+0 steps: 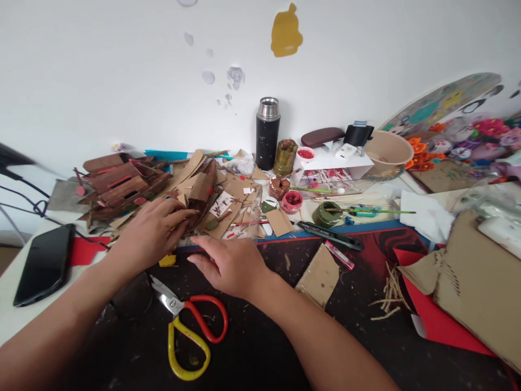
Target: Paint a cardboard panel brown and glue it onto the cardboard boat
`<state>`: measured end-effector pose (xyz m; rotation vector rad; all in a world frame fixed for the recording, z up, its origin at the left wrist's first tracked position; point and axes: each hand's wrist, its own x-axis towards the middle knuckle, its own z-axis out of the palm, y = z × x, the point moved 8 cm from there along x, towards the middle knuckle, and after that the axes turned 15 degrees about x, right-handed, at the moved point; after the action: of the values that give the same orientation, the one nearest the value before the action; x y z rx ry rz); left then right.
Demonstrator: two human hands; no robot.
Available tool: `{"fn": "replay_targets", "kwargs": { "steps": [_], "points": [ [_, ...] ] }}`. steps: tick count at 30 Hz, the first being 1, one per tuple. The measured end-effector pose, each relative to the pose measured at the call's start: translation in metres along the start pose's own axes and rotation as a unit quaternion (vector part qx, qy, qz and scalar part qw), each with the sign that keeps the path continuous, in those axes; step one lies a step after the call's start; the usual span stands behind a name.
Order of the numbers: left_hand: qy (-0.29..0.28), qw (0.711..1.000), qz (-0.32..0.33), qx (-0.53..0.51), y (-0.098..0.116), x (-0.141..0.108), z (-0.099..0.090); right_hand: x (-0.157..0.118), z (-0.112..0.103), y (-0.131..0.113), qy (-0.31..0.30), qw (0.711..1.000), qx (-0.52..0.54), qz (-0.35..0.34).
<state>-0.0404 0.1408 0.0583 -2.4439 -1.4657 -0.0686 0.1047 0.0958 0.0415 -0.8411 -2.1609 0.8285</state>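
My left hand [157,231] reaches over the front of the cardboard scrap pile [232,187], its fingers at the base of a brown painted cardboard piece [201,190]. Whether they pinch anything is hidden. To its right, my right hand [228,266] hovers over the front edge of the pile, thumb and index finger apart, with nothing between them. Brown painted cardboard models [122,184] stand behind my left hand. Below both hands, scissors [175,308] with one red and one yellow handle lie on the dark mat [252,347].
A black phone [44,266] lies at the left. Behind the pile stands a black flask [267,136]. Paint pots [292,202], a green cutter [329,236] and a cardboard piece [319,276] are right of centre. Large cardboard [480,282] lies at the right.
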Motion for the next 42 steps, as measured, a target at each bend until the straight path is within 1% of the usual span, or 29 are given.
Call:
{"fn": "replay_targets", "kwargs": {
  "steps": [3,10,13,21,32,39,42],
  "points": [
    [-0.003,1.000,-0.006,-0.005,-0.0009,0.0001,0.0001,0.0002,0.0003,-0.0001,-0.002,1.000,-0.003,0.001],
    [0.007,1.000,0.015,0.023,0.0015,-0.0015,-0.0006,-0.0001,0.0017,-0.0006,-0.010,1.000,-0.013,0.000],
    [0.012,1.000,0.018,0.019,0.0025,-0.0009,-0.0008,-0.0002,0.0021,-0.0005,-0.011,1.000,-0.014,0.002],
    [0.019,0.999,0.014,0.029,0.0026,-0.0021,-0.0036,-0.0006,0.0027,-0.0007,-0.012,1.000,-0.014,-0.002],
    [0.005,1.000,-0.002,0.001,0.0005,-0.0005,-0.0001,-0.0001,0.0043,-0.0010,-0.018,1.000,-0.012,-0.002],
    [0.022,1.000,-0.008,0.010,-0.0004,-0.0003,-0.0039,-0.0001,0.0042,-0.0013,-0.020,1.000,-0.013,-0.002],
    [0.017,1.000,-0.007,0.002,-0.0010,-0.0011,-0.0037,-0.0002,0.0042,-0.0015,-0.017,1.000,-0.008,-0.005]
  ]
}}
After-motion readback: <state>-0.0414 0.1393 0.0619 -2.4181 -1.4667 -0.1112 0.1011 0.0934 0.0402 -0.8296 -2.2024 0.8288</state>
